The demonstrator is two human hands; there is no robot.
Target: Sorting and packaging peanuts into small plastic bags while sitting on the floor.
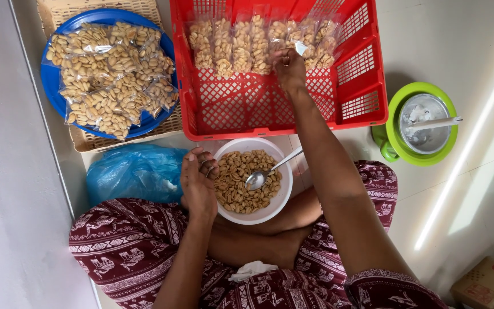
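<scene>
**Peanut packets lined up in the red crate**

Here, from the head camera looking down, a person sits cross-legged on the floor. The right hand (289,67) reaches into the red crate (367,86), fingers pinched closed on the top edge of a clear packet of peanuts (299,41) that stands in the row of filled packets (241,46) along the far wall. The left hand (197,186) rests curled on the rim of the white bowl (286,197) of loose peanuts, holding nothing I can make out; a metal spoon (258,178) lies in the nuts.

The packet looks light, its thin film soft and a little slippery, so the sealed top edge seems the surest place to take it.

To the left, more packets are heaped on a blue plate (50,80) over a woven tray (87,143), with a blue plastic bag (135,171) nearby. To the right stands a green pot (398,146).
</scene>
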